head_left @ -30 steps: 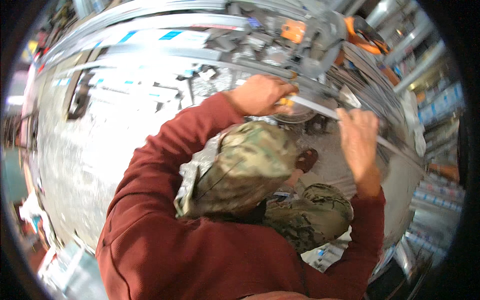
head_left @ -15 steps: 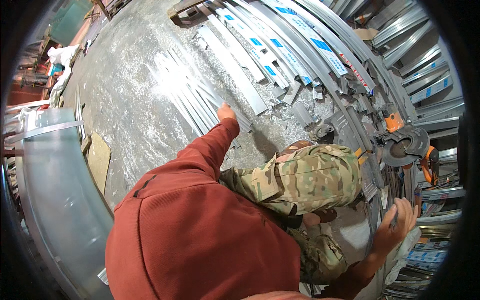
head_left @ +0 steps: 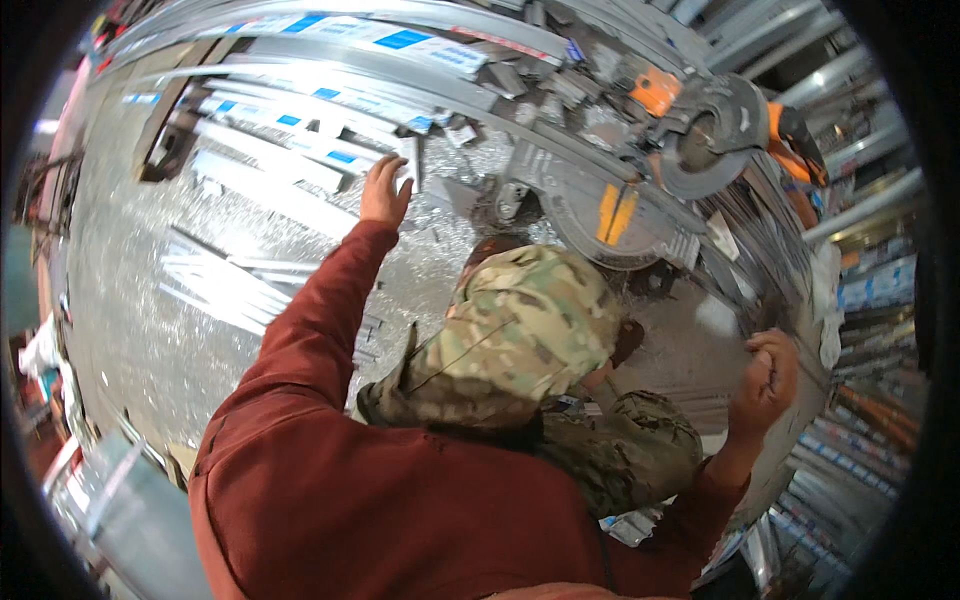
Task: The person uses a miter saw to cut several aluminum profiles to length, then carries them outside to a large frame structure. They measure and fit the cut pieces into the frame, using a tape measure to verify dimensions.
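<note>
A gray floor (head_left: pixel 130 300) spreads across the left of a crowded metal workspace, where a person in a red top (head_left: pixel 400 500) leans over camouflage trousers (head_left: pixel 530 310), one raised knee standing between the two hands and directly on the near side of a miter saw. A glass sheet (head_left: pixel 150 530) lies at the near left. Stacked metal lengths (head_left: pixel 870 290) crowd the right edge, close beyond the right arm.

Silver bars (head_left: pixel 270 180), some with blue labels, lie on the floor at the far left, their right ends next to the left hand (head_left: pixel 385 192). The saw (head_left: pixel 705 130), gray with orange parts, stands at the far right; its round base, fitted with a yellow plate (head_left: pixel 617 213), sits just past the knee. Loose strips (head_left: pixel 225 280) fan out to the left of the left forearm.

The left arm reaches forward, fingers slightly spread and pointing far, thumb apart, nothing gripped; whether the fingertips touch a bar cannot be told. The right hand (head_left: pixel 765 385) is raised at the right, elbow bent, fingers loosely curled; whether they pinch anything cannot be told. A small offcut (head_left: pixel 415 160) lies just beyond the left thumb.
</note>
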### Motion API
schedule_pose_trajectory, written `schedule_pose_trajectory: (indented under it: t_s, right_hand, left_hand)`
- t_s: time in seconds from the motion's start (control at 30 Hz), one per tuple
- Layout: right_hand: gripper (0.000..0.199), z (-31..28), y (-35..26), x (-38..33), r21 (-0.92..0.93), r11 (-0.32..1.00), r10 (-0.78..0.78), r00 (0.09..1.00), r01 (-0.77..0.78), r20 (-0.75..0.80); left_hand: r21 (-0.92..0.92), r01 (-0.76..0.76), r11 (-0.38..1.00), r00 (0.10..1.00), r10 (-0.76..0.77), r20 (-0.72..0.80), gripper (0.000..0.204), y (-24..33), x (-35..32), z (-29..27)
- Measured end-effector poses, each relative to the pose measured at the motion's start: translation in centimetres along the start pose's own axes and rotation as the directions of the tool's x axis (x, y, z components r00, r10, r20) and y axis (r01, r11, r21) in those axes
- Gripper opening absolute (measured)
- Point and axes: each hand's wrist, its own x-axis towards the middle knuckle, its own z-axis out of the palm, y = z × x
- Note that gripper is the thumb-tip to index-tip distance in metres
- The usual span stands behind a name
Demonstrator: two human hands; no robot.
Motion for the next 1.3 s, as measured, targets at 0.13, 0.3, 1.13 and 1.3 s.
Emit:
schedule_pose_trajectory:
  t_s: [0.13,0.3,1.13,1.3]
  right_hand:
    - [0.024,1.5,5.4,-3.2,-0.273,0.898,0.431,0.815,-0.345,0.387]
    - [0.027,4.3,13.0,-6.3,-0.432,0.818,0.566,0.396,-0.38,0.723]
    - [0.056,8.2,37.4,-9.6,-0.83,0.411,0.786,0.607,-0.376,0.114]
    - [0.051,5.6,37.4,-5.6,-0.707,0.578,0.526,0.848,-0.409,-0.061]
  left_hand:
    - [0.07,-0.342,0.937,0.902,0.306,0.304,0.048,4.5,9.8,5.6]
    - [0.486,-0.48,0.73,0.804,0.144,0.577,0.047,2.1,16.8,9.9]
    - [0.466,-0.226,0.855,0.739,-0.161,0.654,0.052,-1.2,19.2,-1.8]
    - [0.459,-0.059,0.887,0.642,-0.318,0.698,0.067,2.4,19.3,7.3]
